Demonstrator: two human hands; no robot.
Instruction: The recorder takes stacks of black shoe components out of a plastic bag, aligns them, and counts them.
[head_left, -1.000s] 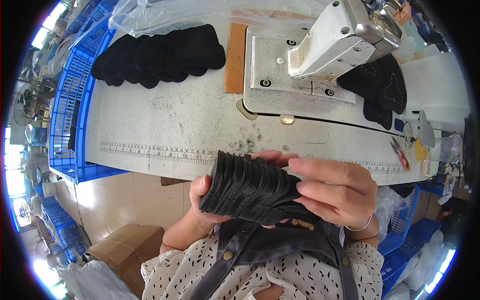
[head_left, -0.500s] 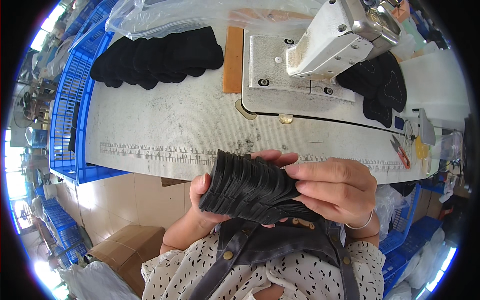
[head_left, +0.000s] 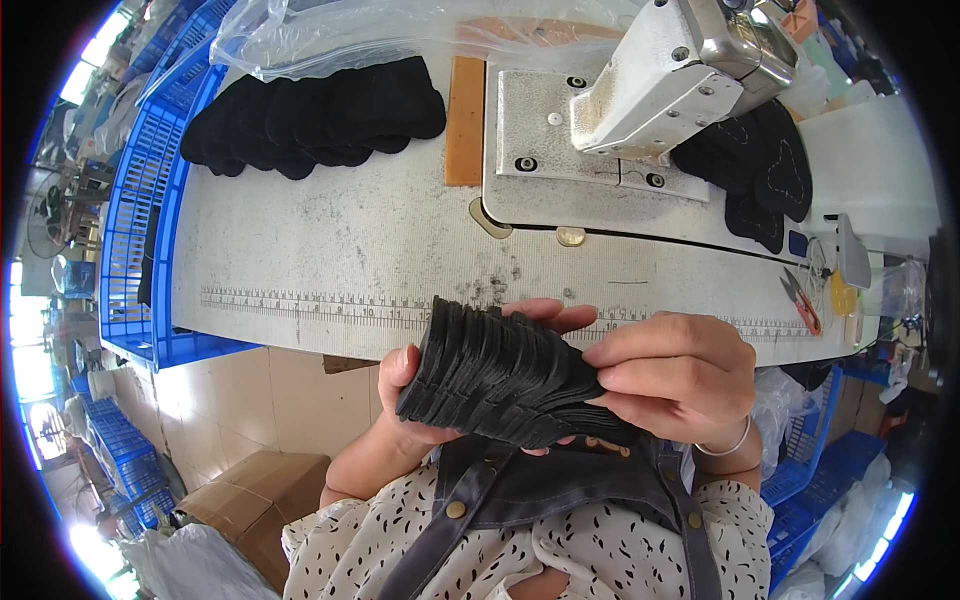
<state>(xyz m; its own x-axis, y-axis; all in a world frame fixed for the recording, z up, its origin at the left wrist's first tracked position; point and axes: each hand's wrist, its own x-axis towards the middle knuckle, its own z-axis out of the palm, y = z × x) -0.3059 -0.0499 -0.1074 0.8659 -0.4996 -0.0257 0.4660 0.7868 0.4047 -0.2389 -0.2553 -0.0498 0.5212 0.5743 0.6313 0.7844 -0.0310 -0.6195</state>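
A thick stack of black fabric pieces [head_left: 490, 375] is held up in front of me, over the near edge of the sewing table. My left hand [head_left: 398, 385] wraps round the stack from below, thumb on its left end and fingertips showing beyond its far side. At the stack's right end, my right hand [head_left: 685, 378] pinches the edge of the pieces between thumb and fingers. A white sewing machine [head_left: 640, 100] stands beyond, with black stitched pieces [head_left: 755, 165] lying at its right. Further left, an overlapping row of black fabric pieces [head_left: 320, 110] rests on the table [head_left: 330, 225].
Clear plastic sheeting [head_left: 400, 35] covers the table's far side. A blue plastic basket [head_left: 140, 220] stands along the left edge. Red-handled scissors [head_left: 802, 302] lie at the right. A cardboard box [head_left: 255, 505] sits on the floor at the lower left.
The right fingers have shifted slightly to the right along the stack's end. My left hand and the stack are almost where they were.
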